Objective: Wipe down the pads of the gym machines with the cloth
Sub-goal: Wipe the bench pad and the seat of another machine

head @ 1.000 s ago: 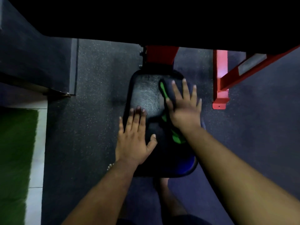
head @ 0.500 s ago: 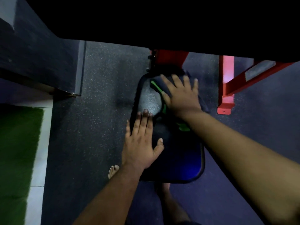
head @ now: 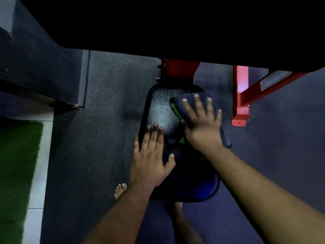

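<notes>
A black seat pad (head: 161, 110) of a red-framed gym machine lies below me, its far part shiny under the light. My right hand (head: 202, 124) presses flat with spread fingers on a dark blue cloth with a green edge (head: 177, 107) on the pad's far right part. The cloth hangs a little over the pad's right edge. My left hand (head: 153, 155) rests flat on the pad's left side, fingers straight, thumb out to the right.
The red machine frame (head: 177, 69) joins the pad's far end, and a red foot (head: 241, 111) stands on the right. Dark speckled rubber floor (head: 105, 120) surrounds the pad. Green turf (head: 15, 164) lies at the left. My bare toes (head: 120, 190) show beneath my left arm.
My right hand slid the cloth towards the pad's far end over the last second, then a little to the right. My left hand has stayed flat on the pad's left side.
</notes>
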Motion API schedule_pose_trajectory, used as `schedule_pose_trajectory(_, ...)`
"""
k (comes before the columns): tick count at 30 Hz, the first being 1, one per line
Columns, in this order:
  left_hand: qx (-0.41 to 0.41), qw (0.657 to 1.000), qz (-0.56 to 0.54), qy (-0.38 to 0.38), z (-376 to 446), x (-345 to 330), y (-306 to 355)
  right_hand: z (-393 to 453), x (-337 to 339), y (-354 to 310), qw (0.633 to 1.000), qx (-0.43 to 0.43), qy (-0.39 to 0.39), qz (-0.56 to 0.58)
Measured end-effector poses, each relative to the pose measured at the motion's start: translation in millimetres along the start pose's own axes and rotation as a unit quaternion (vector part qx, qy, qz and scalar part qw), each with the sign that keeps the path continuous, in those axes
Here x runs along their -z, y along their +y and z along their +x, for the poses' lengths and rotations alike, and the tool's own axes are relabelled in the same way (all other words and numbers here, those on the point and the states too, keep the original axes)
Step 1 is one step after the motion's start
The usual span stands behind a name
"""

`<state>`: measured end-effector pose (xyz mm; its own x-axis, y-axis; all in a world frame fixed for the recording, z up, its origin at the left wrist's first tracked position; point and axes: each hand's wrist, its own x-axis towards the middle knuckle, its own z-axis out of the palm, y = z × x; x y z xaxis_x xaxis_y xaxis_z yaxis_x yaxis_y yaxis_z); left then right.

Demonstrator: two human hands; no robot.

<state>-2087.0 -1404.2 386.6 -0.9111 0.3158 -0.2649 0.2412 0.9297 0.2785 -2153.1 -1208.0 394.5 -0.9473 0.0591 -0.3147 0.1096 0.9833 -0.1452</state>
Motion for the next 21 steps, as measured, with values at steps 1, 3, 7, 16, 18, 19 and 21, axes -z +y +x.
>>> schedule_pose_trajectory(1, 0.001, 1.0, 0.007, -0.007, 0, 0, 0, 7, -1, -18, 0.999, 0.048, -0.007, -0.018)
schedule_pose_trajectory(3, 0.009, 1.0, 0.025, -0.015, 1, 0, -1, 31, -1, -52, 0.987, 0.155, 0.001, -0.046)
schedule_pose_trajectory(7, 0.001, 0.999, 0.035, -0.007, 0, 1, -1, 40, 3, -37, 0.975, 0.212, 0.018, -0.069)
schedule_pose_trajectory(16, 0.006, 0.999, 0.03, -0.01, -1, -1, -1, -6, -7, -5, 0.994, 0.092, 0.004, -0.053)
schedule_pose_trajectory(18, 0.005, 0.999, 0.036, -0.007, -1, -2, -1, 33, -1, -36, 0.991, 0.123, 0.009, -0.058)
schedule_pose_trajectory(19, 0.004, 0.999, 0.039, -0.008, 0, -1, -1, 47, 2, -43, 0.99, 0.131, 0.011, -0.053)
schedule_pose_trajectory(21, 0.0, 0.999, 0.041, -0.007, -1, -1, -1, 47, 3, -39, 0.99, 0.133, 0.024, -0.038)
